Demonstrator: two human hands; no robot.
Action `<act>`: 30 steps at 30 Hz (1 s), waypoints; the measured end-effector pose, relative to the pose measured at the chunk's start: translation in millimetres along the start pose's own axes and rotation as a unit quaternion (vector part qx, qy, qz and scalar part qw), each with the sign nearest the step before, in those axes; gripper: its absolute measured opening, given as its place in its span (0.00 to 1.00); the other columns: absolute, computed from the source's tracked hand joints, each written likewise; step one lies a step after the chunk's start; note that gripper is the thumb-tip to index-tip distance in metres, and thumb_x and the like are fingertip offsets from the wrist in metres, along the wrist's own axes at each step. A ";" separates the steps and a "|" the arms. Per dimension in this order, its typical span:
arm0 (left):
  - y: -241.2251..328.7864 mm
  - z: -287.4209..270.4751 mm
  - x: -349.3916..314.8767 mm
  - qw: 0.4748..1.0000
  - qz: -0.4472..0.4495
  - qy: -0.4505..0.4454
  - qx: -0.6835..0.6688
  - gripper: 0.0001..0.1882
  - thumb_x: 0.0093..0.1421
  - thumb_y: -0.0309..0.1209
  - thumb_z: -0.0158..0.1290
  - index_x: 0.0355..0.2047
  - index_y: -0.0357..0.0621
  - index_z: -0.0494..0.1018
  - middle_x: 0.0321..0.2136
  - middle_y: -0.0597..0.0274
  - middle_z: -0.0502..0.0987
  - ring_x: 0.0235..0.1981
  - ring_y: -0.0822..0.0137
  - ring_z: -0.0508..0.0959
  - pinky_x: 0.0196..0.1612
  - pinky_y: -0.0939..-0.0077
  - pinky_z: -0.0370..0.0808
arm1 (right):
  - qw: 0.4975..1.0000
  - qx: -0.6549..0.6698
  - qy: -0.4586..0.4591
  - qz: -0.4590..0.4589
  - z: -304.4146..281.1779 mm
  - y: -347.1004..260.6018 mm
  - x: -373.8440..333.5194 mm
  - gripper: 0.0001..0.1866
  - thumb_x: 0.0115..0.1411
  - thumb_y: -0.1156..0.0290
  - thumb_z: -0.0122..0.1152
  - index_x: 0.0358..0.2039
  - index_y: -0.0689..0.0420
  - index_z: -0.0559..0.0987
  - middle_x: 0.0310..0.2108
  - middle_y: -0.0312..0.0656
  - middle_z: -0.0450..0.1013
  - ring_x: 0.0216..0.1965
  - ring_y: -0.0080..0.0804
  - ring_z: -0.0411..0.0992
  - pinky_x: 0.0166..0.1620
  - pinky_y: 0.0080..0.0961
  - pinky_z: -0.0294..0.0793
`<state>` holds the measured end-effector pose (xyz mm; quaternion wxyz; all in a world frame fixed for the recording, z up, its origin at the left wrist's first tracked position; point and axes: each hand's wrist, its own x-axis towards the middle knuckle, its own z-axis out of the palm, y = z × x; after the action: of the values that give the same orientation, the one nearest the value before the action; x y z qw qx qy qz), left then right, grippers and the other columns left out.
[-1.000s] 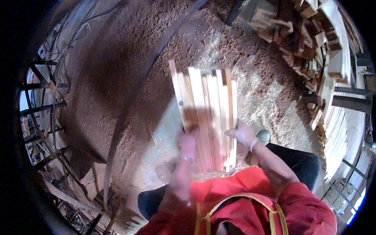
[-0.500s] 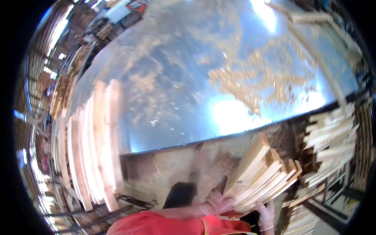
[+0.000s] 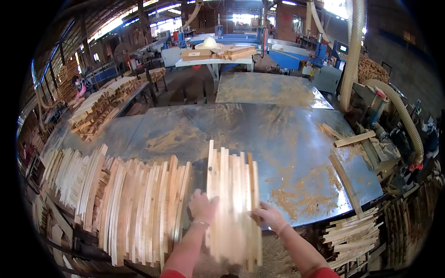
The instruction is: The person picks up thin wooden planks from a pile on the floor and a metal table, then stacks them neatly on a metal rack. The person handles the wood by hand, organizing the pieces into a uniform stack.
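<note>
Head view: a big woodworking shop with blue machines at the back and pale dust-extraction hoses (image 3: 356,51) hanging down at the right. In the middle, a wide sheet-metal surface (image 3: 278,134) dusted with patches of sawdust (image 3: 296,197). Along its left near edge, a long row of thin wooden slats (image 3: 125,208) stood on edge and leaning together. Further left, a heap of short wood offcuts (image 3: 95,113) on a bench. At the right edge of the surface, two loose wood strips (image 3: 354,139), and below them a stack of slats (image 3: 352,234) lying flat.

At the near edge, a bundle of pale wooden slats (image 3: 234,194) held lengthwise, pointing away over the surface, its near end blurred. Left hand (image 3: 203,207) flat against the bundle's left side, fingers pressed together on the wood. Right hand (image 3: 264,215) against the bundle's right side, fingers curled onto the slats. Bundle just beside the standing row, a narrow gap between them.
</note>
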<state>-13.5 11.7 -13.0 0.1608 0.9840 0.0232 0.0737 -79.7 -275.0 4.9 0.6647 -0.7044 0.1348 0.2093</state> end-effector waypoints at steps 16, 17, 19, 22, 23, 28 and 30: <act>-45.5 -15.6 -102.6 0.993 0.086 -0.043 0.065 0.39 0.57 0.49 0.63 0.64 0.41 0.70 0.61 0.55 0.69 0.66 0.54 0.66 0.68 0.52 0.63 | 0.974 -0.123 -0.188 -0.043 108.6 -1.4 54.4 0.45 0.58 0.57 0.73 0.72 0.60 0.66 0.60 0.53 0.75 0.60 0.40 0.73 0.64 0.33 0.72; -34.8 -13.9 -107.8 0.992 0.072 -0.081 0.066 0.39 0.57 0.50 0.63 0.64 0.42 0.70 0.61 0.56 0.69 0.66 0.54 0.65 0.69 0.53 0.62 | 0.970 -0.053 -0.237 -0.012 95.2 1.3 64.7 0.43 0.59 0.56 0.72 0.71 0.60 0.68 0.60 0.52 0.76 0.60 0.41 0.73 0.65 0.33 0.71; -1.4 -19.1 -91.0 0.987 0.032 -0.142 0.066 0.39 0.57 0.51 0.62 0.64 0.44 0.70 0.61 0.57 0.69 0.68 0.55 0.64 0.70 0.54 0.60 | 0.952 -0.045 -0.304 0.005 59.9 -17.6 98.5 0.40 0.59 0.55 0.71 0.68 0.60 0.72 0.60 0.52 0.76 0.60 0.41 0.73 0.65 0.33 0.71; 22.7 -34.7 -72.2 0.972 -0.058 -0.227 0.028 0.39 0.56 0.51 0.63 0.64 0.44 0.70 0.63 0.57 0.68 0.68 0.53 0.64 0.71 0.53 0.59 | 0.954 -0.147 -0.252 -0.075 29.1 -75.5 177.7 0.38 0.61 0.52 0.68 0.67 0.60 0.74 0.63 0.53 0.74 0.64 0.40 0.71 0.66 0.31 0.70; 20.8 -27.0 -74.9 0.979 -0.036 -0.192 0.058 0.39 0.56 0.52 0.63 0.64 0.45 0.70 0.63 0.57 0.68 0.68 0.53 0.64 0.70 0.52 0.60 | 0.963 -0.134 -0.203 -0.120 21.3 -84.1 215.4 0.38 0.62 0.52 0.67 0.68 0.60 0.73 0.66 0.54 0.72 0.67 0.40 0.70 0.68 0.31 0.68; 4.1 1.3 -86.7 0.987 0.013 -0.121 0.104 0.40 0.57 0.54 0.63 0.65 0.49 0.70 0.64 0.56 0.68 0.68 0.50 0.64 0.68 0.50 0.61 | 0.953 -0.183 -0.052 -0.236 53.1 -126.7 314.3 0.43 0.63 0.51 0.67 0.71 0.65 0.68 0.68 0.53 0.70 0.68 0.43 0.68 0.70 0.33 0.63; 14.5 -2.7 -75.1 0.987 -0.015 -0.111 0.113 0.35 0.59 0.54 0.62 0.62 0.50 0.72 0.58 0.56 0.72 0.63 0.51 0.70 0.61 0.48 0.69 | 0.966 -0.164 -0.043 -0.193 52.6 -131.9 334.1 0.44 0.63 0.52 0.67 0.71 0.69 0.66 0.67 0.53 0.71 0.67 0.43 0.70 0.68 0.34 0.66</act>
<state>-87.9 -6.4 -16.2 0.0511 0.9974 0.0285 -0.0412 268.7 -182.7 -38.9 0.5730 -0.8068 -0.0688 0.1268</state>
